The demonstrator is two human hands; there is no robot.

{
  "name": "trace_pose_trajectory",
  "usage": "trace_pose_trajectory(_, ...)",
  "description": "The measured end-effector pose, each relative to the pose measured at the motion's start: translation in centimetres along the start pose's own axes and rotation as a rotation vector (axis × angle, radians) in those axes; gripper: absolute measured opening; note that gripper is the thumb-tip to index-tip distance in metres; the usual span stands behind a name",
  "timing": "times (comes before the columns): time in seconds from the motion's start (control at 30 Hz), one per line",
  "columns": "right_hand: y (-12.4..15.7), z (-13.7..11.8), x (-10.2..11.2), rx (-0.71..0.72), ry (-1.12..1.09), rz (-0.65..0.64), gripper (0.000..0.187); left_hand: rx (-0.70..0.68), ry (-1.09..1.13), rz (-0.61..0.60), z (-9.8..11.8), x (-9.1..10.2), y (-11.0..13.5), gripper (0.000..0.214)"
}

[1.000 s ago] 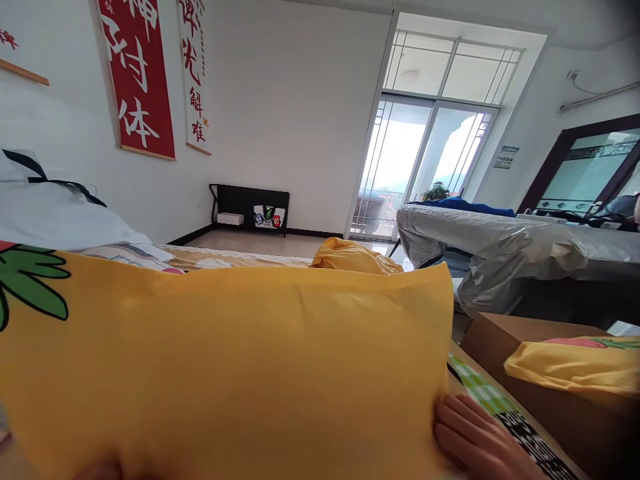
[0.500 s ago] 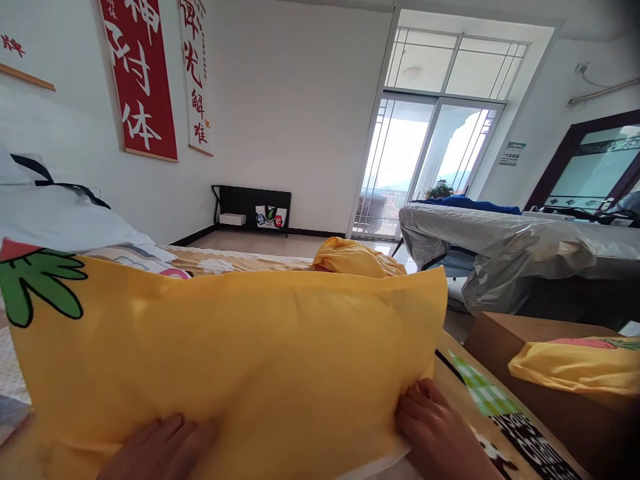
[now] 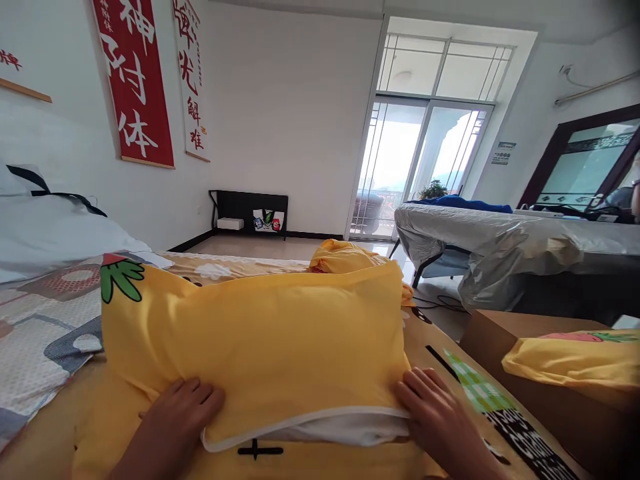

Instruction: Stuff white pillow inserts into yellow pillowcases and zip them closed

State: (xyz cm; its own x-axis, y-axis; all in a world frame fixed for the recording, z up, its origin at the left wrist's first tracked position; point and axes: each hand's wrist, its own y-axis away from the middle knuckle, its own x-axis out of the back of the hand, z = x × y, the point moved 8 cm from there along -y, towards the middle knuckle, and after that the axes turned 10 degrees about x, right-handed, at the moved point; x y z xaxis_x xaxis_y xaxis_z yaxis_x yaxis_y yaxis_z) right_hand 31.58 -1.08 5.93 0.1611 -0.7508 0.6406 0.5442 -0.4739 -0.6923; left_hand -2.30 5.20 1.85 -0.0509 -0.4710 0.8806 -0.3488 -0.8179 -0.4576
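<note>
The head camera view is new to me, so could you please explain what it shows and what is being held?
Of course. No machine is at work here: these are a person's own bare hands, seen by a camera worn on the head, looking forward and down. The left hand and right hand hold a yellow pillowcase near its white-edged opening, where something white shows inside. Beneath lies a printed sheet. To the right, another yellow cloth rests on a cardboard box.

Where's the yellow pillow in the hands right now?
The pillow is low in the middle of the head view, held between the left hand and right hand, left of the cardboard box.
</note>
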Motion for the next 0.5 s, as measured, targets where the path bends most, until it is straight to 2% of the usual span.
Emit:
trace_pose_trajectory(0.1, 0.8, 3.2, -1.1, -0.247, 0.052, -0.109, 0.017, 0.017, 0.033, -0.027, 0.0, -0.9, -1.5, 0.047)
trace_pose_trajectory(0.23, 2.2, 5.8, -2.7, -0.599, -0.091, -0.281, 0.011, 0.055, 0.189, -0.087, -0.5, -0.1, -2.6, 0.035)
trace_pose_trajectory(0.3, 2.5, 5.7, -2.9, -0.657, -0.211, -0.358, 0.007, 0.001, 0.293, -0.097, -0.7, 1.1, -2.5, 0.022)
trace_pose_trajectory(0.37, 2.5, 5.0, -2.6, -0.658, -0.317, -0.407, 0.005, -0.117, 0.358, -0.069, -0.8, 2.6, -2.0, 0.019)
trace_pose_trajectory(0.43, 2.5, 4.2, -1.8, -0.639, -0.390, -0.398, 0.010, -0.245, 0.382, 0.006, -0.7, 4.5, -1.1, 0.020)
trace_pose_trajectory(0.5, 2.6, 3.7, -0.8, -0.625, -0.413, -0.351, 0.017, -0.311, 0.374, 0.121, -0.7, 6.4, -0.1, 0.020)
